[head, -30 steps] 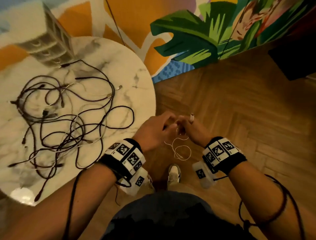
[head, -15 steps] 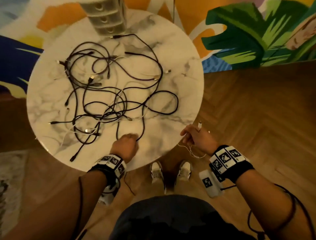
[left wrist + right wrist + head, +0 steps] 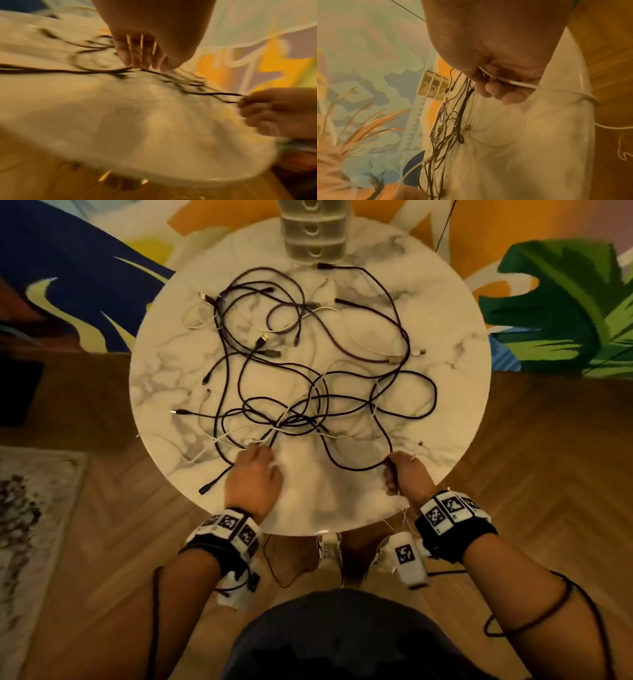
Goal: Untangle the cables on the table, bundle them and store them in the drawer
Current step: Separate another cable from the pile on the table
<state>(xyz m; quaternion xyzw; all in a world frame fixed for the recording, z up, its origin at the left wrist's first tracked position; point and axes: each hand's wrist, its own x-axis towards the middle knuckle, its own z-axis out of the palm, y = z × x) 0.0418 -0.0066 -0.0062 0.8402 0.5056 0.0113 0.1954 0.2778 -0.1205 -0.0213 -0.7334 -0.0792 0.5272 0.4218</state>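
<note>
Now both hands are down at the near edge of the round marble table (image 3: 164, 392), which fills the centre of the head view. Spread across its middle lies the tangle of cables (image 3: 308, 364), mostly dark cords looping over one another with a few thin white ones threaded through, plugs poking out at the left and upper right of the heap. At the lower middle of the frame the left hand (image 3: 252, 478) reaches into the near side of the tangle; its wrist view is blurred, but the fingers (image 3: 137, 54) show straight and close together, tips down on the dark cords where several cross, nothing curled round. Over at the lower right, the right hand (image 3: 404, 474) is closed tight: a dark cable (image 3: 356, 468) sweeps in a low curve from the heap into its fist, and the right wrist view shows the fingers (image 3: 498, 93) also wrapped round a white cable (image 3: 522, 84) that runs out of the hand, over the table's rim and hangs down toward the wooden floor (image 3: 548, 474). At the top centre of the head view, on the far edge of the table, stands a small pale drawer unit (image 3: 313, 234), its drawers all pushed in, just beyond the farthest cable ends.
</note>
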